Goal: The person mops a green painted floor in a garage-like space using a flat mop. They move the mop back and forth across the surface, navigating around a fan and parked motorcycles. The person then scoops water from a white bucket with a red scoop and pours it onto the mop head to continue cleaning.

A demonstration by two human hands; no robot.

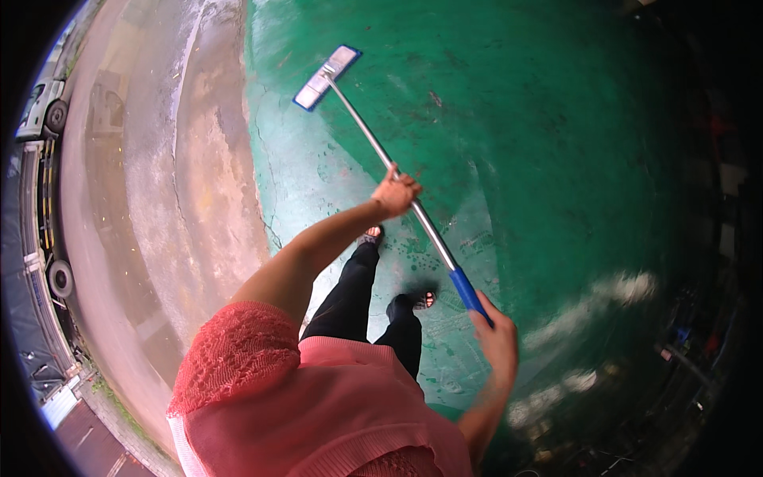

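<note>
A flat mop [369,137] slants across the view, its silver pole running from a blue grip at the lower right up to a white and blue rectangular head at the upper left. That head rests on the green floor [509,127], near its left border. My left hand [396,194] is closed around the middle of the pole. Lower down, my right hand [497,334] wraps the blue grip near the pole's end. Parts of the fingers on both hands are hidden behind the pole or the palm.
My sandalled feet [425,300] stand on the green floor. Left of it runs grey-brown concrete [218,167] with cracks and stains. A truck [44,111] stands at the far left. Dim clutter [683,358] lies at the lower right.
</note>
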